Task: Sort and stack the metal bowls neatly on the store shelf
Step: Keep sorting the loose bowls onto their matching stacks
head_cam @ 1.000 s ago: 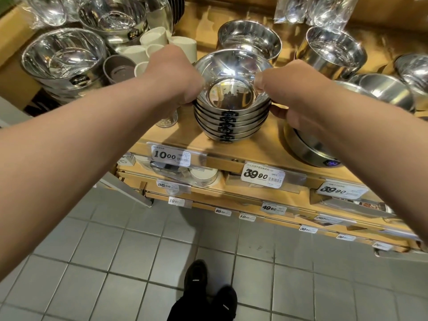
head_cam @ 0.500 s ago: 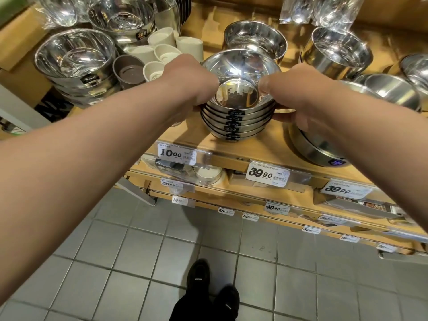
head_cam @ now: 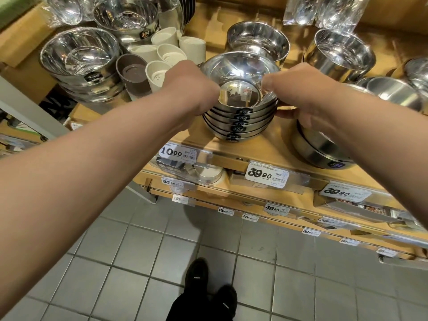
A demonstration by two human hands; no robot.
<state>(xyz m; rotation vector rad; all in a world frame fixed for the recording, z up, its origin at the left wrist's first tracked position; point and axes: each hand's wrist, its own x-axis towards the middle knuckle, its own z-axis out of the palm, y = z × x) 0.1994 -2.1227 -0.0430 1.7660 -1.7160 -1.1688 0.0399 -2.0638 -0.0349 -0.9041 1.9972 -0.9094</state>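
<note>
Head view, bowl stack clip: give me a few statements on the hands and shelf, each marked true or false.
1. Both hands grip the stack of shallow metal bowls. True: left hand and right hand hold opposite sides.
2. The stack sits on the floor. False: it is on the wooden shelf.
3. Cream cups stand left of the stack. True.
4. The price tag below the stack reads 10.00. False: it reads 39.90.
</note>
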